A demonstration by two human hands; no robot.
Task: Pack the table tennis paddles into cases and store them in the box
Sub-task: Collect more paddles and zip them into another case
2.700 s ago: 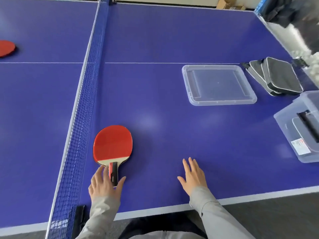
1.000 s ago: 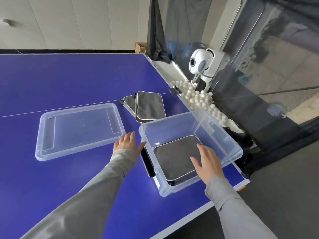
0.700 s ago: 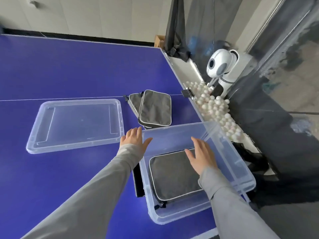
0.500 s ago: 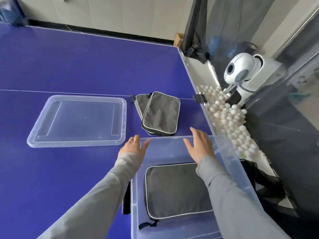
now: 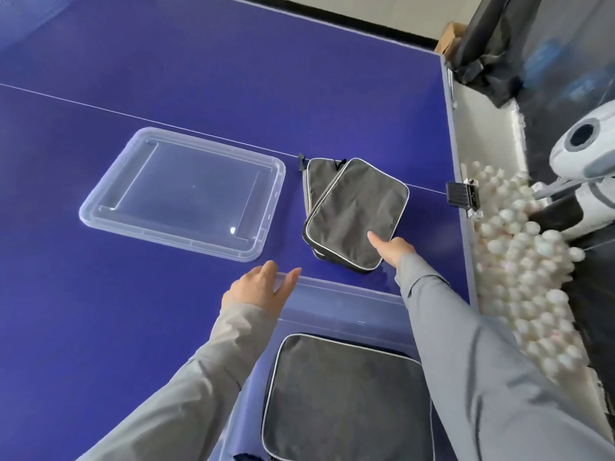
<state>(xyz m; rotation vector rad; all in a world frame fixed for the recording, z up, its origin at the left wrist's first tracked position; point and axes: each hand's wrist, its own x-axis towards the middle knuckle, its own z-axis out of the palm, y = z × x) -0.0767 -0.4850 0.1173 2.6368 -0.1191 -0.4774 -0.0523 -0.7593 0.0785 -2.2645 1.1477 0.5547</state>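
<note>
1. Right hand [image 5: 389, 251] has left the box rim and now reaches past the box [image 5: 346, 296] to the top case [image 5: 357, 212] of the stack on the table [image 5: 100, 327]; thumb lies on its near corner, other fingers hidden, so grasp cannot be told.
2. Left hand [image 5: 259, 289] rests on the box's far-left corner, fingers relaxed and spread, probably steadying it.
3. Top case: dark grey fabric, pale piping, lying askew on another case.
4. One packed case [image 5: 342, 400] lies flat inside the box.
5. Lid [image 5: 266, 221] sits left of the stack, apart, leaving the box open for loading.
</note>
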